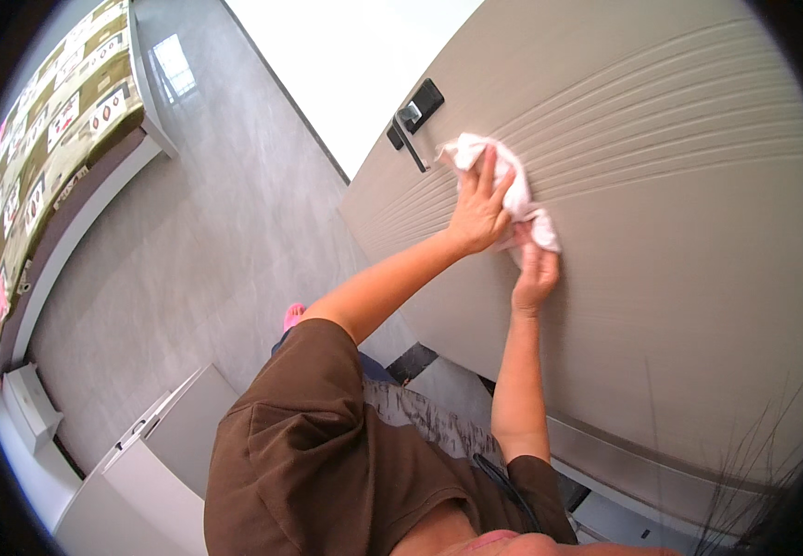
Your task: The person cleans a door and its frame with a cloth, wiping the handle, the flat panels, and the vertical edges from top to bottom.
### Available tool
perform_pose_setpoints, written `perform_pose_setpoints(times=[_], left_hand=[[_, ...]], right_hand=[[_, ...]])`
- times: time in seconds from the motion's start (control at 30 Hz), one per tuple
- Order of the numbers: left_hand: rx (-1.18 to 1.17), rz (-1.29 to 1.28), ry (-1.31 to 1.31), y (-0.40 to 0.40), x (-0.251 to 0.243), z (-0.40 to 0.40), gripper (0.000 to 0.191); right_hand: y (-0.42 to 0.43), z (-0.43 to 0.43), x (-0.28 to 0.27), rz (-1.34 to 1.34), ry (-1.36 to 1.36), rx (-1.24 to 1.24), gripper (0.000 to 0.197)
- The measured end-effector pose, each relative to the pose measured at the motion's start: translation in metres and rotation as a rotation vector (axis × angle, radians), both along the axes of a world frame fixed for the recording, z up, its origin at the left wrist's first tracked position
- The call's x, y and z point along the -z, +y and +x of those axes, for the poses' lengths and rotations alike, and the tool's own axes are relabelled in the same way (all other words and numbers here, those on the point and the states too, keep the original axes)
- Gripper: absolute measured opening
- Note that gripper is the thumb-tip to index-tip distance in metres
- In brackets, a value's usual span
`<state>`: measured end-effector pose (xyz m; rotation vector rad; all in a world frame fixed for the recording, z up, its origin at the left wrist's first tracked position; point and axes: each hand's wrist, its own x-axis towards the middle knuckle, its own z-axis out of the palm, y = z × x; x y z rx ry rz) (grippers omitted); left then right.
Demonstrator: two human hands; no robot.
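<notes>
A crumpled white-pink cloth [512, 184] lies against the grey-beige panel of a door [658, 278]. My left hand [481, 208] presses the upper part of this cloth to the door, its fingers spread over the fabric. Just below and to the right, my right hand [535, 267] holds the lower end of the cloth; its fingertips are partly hidden in the folds and blurred. The black and silver lever handle [412, 142] is on the door to the upper left of my left hand, near the door's edge. Fine curved grooves run across the panel around the cloth.
A bed with a patterned cover [75, 118] stands at the far left on the grey tiled floor [186, 229]. White furniture [158, 452] is at the lower left. A pink shoe [294, 315] shows beside my left arm. Dark and light floor tiles [450, 389] lie below the door.
</notes>
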<state>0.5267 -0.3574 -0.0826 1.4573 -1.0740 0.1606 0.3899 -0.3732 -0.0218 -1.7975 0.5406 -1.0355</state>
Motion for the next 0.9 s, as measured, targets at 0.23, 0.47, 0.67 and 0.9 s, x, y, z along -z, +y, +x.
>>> perform_pose_setpoints(times=[0.23,0.47,0.67,0.9], left_hand=[[-0.125,-0.216,-0.035,-0.032,-0.114,0.043,0.063],[-0.103,-0.124,-0.010,-0.020,-0.007,0.031,0.060],[0.106,0.181,0.187,0.014,0.125,-0.007,0.066],[0.214,0.296,0.355,0.030,0.206,-0.019,0.070]], right_hand=[[-0.001,0.059,-0.083,-0.174,-0.255,0.029,0.047],[0.004,0.046,0.008,-0.074,-0.071,0.076,0.039],[0.006,0.015,0.116,0.149,0.185,0.071,0.034],[0.003,0.012,0.188,0.344,0.253,0.068,0.033]])
